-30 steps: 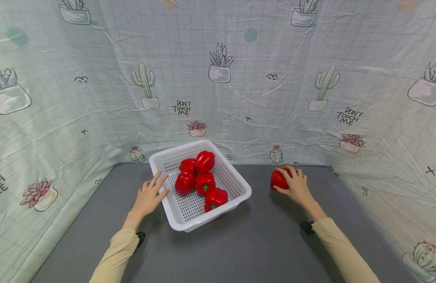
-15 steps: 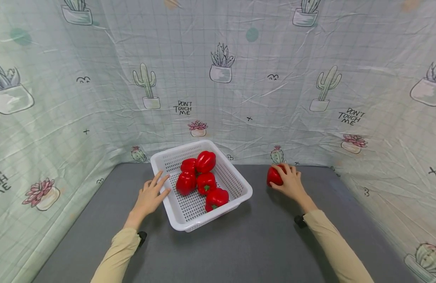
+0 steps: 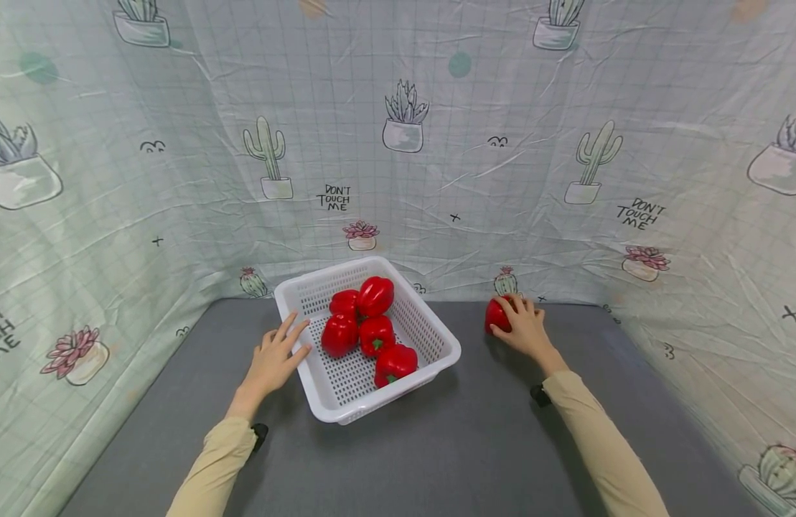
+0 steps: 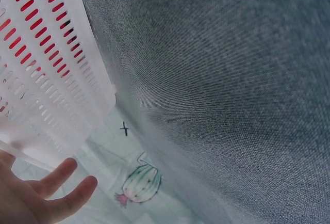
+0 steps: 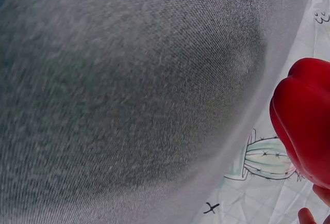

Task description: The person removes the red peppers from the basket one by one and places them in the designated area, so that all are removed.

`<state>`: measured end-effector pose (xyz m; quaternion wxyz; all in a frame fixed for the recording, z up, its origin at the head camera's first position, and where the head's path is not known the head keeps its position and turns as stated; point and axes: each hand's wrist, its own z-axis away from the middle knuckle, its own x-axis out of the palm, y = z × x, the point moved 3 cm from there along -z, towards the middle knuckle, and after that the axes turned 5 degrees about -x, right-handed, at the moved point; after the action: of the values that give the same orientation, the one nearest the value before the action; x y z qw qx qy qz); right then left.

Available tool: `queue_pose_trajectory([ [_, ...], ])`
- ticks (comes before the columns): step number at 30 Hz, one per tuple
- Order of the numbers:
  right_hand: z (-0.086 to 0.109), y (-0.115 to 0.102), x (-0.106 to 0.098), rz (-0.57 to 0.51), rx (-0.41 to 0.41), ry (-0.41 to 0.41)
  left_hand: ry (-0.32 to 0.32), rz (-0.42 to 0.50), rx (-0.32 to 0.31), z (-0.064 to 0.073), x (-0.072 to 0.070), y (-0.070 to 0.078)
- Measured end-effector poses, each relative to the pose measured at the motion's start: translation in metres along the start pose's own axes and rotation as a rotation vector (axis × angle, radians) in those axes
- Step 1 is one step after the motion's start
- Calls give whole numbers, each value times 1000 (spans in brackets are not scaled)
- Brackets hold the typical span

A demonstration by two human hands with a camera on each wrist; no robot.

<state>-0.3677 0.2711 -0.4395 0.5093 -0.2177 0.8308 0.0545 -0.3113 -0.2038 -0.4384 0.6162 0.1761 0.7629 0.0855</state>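
Right grip [image 3: 528, 332] moved left, curled round red pepper [image 3: 496, 317].

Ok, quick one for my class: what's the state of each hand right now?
Left hand: open, at the left rim of the white perforated basket.
Right hand: closed, holding a red bell pepper.

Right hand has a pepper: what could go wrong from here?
The right hand holds the pepper outside the basket; its glossy surface might slip, and it could roll across the table. The basket sits askew, with the left hand at its left side: a push there might turn it.
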Motion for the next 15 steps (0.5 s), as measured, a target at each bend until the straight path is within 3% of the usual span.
queue_pose_trajectory([
  [15, 0, 3, 12, 31, 49, -156, 6, 8, 11, 0, -1, 0],
])
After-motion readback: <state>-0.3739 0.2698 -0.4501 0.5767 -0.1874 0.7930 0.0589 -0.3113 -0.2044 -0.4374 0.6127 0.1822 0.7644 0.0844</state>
